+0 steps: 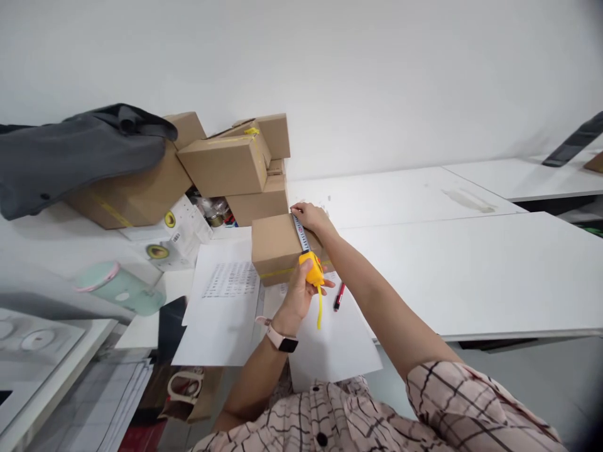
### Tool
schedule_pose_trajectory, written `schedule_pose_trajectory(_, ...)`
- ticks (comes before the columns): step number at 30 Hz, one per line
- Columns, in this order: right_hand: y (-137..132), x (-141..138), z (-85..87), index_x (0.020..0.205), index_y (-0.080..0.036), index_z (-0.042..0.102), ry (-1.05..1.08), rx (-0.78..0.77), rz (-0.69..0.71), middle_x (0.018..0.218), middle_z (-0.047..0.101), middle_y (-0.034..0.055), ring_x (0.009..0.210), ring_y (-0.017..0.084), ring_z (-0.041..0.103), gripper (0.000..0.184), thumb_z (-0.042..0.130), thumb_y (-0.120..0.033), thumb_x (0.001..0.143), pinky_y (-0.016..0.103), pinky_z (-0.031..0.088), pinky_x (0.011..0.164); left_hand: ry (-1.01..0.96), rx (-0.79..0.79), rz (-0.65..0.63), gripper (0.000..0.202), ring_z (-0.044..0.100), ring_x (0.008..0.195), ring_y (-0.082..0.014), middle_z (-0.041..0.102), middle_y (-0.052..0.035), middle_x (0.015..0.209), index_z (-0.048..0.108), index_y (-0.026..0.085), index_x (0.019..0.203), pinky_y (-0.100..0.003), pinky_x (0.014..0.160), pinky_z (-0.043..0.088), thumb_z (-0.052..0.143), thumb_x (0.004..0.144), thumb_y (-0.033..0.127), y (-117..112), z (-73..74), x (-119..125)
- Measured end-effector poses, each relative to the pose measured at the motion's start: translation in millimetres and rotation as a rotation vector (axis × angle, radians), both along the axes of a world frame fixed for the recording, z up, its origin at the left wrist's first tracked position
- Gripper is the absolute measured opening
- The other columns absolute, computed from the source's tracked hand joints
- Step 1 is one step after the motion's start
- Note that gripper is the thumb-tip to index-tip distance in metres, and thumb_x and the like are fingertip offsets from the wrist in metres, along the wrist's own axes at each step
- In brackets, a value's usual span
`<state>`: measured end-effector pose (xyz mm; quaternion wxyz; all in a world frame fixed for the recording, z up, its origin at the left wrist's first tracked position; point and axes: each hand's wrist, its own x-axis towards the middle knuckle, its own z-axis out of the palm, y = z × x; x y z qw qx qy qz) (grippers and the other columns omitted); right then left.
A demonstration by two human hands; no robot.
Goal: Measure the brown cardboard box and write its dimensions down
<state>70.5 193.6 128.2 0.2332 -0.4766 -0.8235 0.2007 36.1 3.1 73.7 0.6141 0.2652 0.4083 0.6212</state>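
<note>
My left hand (301, 290) is closed around a yellow tape measure (311, 269) with a yellow strap dangling from it. From its case the tape blade (300, 233) runs away from me across the top of a small cardboard box (276, 242). At the box's far edge, my right hand (311, 216) pinches the blade's far end between its fingers. Printed paper sheets (226, 320) lie under and around the box. A red and black pen (338, 297) rests on the paper to the right of my left hand.
Several cardboard boxes (226, 166) are stacked at the back left, with a dark grey bag (80, 157) over some of them. A pale green tumbler (125, 289) stands at the left. White tabletops (461, 270) extend to the right along the wall.
</note>
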Motion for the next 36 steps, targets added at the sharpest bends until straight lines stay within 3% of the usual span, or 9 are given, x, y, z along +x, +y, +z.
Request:
schedule_pose_trajectory(4, 3, -1, -1.4, 0.123, -0.028, 0.072, -0.048, 0.006, -0.023, 0.127, 0.072, 0.0049, 0.115, 0.026, 0.064, 0.038, 0.043, -0.037, 0.101, 0.037, 0.043, 0.1, 0.002, -0.023, 0.007, 0.07, 0.071, 0.054, -0.0177, 0.067, 0.0004, 0.083, 0.053, 0.019, 0.106, -0.022, 0.042, 0.046, 0.079, 0.06, 0.066, 6, -2.1, 7)
schedule_pose_trajectory(9, 4, -2, -3.5, 0.119, -0.026, 0.074, -0.086, 0.025, -0.038, 0.123, 0.074, 0.0089, 0.114, 0.027, 0.064, 0.04, 0.04, -0.037, 0.102, 0.038, 0.042, 0.101, -0.007, 0.006, -0.018, 0.062, 0.071, 0.056, -0.0157, 0.069, -0.002, 0.086, 0.055, 0.018, 0.106, -0.021, 0.043, 0.046, 0.075, 0.07, 0.064, 4, -0.2, -2)
schedule_pose_trajectory(15, 4, -2, -4.3, 0.114, -0.023, 0.074, -0.09, 0.035, -0.04, 0.12, 0.074, 0.0109, 0.115, 0.029, 0.063, 0.038, 0.039, -0.031, 0.101, 0.042, 0.042, 0.102, 0.03, -0.026, 0.006, 0.065, 0.07, 0.054, -0.0164, 0.069, -0.0024, 0.088, 0.053, 0.019, 0.108, -0.022, 0.042, 0.046, 0.075, 0.067, 0.064, -1, -6.4, 0)
schedule_pose_trajectory(19, 10, -4, -10.1, 0.111, -0.023, 0.075, 0.027, -0.007, -0.026, 0.117, 0.075, 0.0098, 0.115, 0.029, 0.063, 0.037, 0.041, -0.033, 0.1, 0.044, 0.042, 0.104, 0.047, 0.017, -0.026, 0.061, 0.07, 0.055, -0.0154, 0.068, -0.0033, 0.089, 0.055, 0.017, 0.107, -0.021, 0.044, 0.047, 0.071, 0.072, 0.065, -2, -8.0, 0)
schedule_pose_trajectory(22, 22, 0, -17.5, 0.121, -0.025, 0.071, 0.3, -0.082, 0.003, 0.129, 0.071, 0.0071, 0.117, 0.027, 0.063, 0.04, 0.048, -0.046, 0.098, 0.043, 0.043, 0.107, 0.124, 0.082, -0.023, 0.055, 0.07, 0.057, -0.0146, 0.068, -0.0044, 0.095, 0.055, 0.018, 0.107, -0.021, 0.046, 0.049, 0.07, 0.076, 0.06, -17, -11.8, -4)
schedule_pose_trajectory(26, 30, 39, -36.7, 0.126, -0.021, 0.067, 0.691, -0.086, -0.011, 0.136, 0.066, 0.009, 0.12, 0.023, 0.06, 0.054, 0.049, -0.06, 0.094, 0.039, 0.043, 0.109, 0.354, 0.225, 0.18, 0.056, 0.071, 0.061, -0.014, 0.064, -0.0075, 0.117, 0.05, 0.024, 0.119, -0.023, 0.046, 0.052, 0.076, 0.076, 0.049, -55, -27.5, -31)
schedule_pose_trajectory(30, 6, 98, -70.1, 0.112, -0.019, 0.071, 0.676, -0.066, -0.309, 0.11, 0.073, 0.0106, 0.103, 0.025, 0.065, 0.061, 0.042, -0.07, 0.092, 0.043, 0.048, 0.099, 0.584, 0.223, 0.494, 0.07, 0.071, 0.065, -0.0127, 0.059, -0.006, 0.12, 0.044, 0.027, 0.126, -0.022, 0.05, 0.055, 0.083, 0.071, 0.044, -70, -48.9, -81)
schedule_pose_trajectory(33, -21, 119, -89.4, 0.12, -0.021, 0.068, 0.577, -0.187, -0.303, 0.106, 0.073, 0.0091, 0.092, 0.023, 0.066, 0.065, 0.036, -0.071, 0.093, 0.042, 0.051, 0.092, 0.571, 0.126, 0.466, 0.067, 0.07, 0.057, -0.0135, 0.059, -0.0005, 0.102, 0.043, 0.025, 0.121, -0.022, 0.045, 0.052, 0.08, 0.071, 0.05, -59, -56.2, -107)
schedule_pose_trajectory(36, -37, 116, -88.3, 0.13, -0.023, 0.064, 0.552, -0.169, -0.187, 0.121, 0.07, 0.0097, 0.098, 0.022, 0.063, 0.064, 0.04, -0.069, 0.093, 0.039, 0.05, 0.093, 0.54, 0.112, 0.409, 0.061, 0.067, 0.051, -0.0128, 0.06, 0.003, 0.09, 0.045, 0.022, 0.115, -0.022, 0.043, 0.05, 0.078, 0.072, 0.05, -42, -46.5, -116)
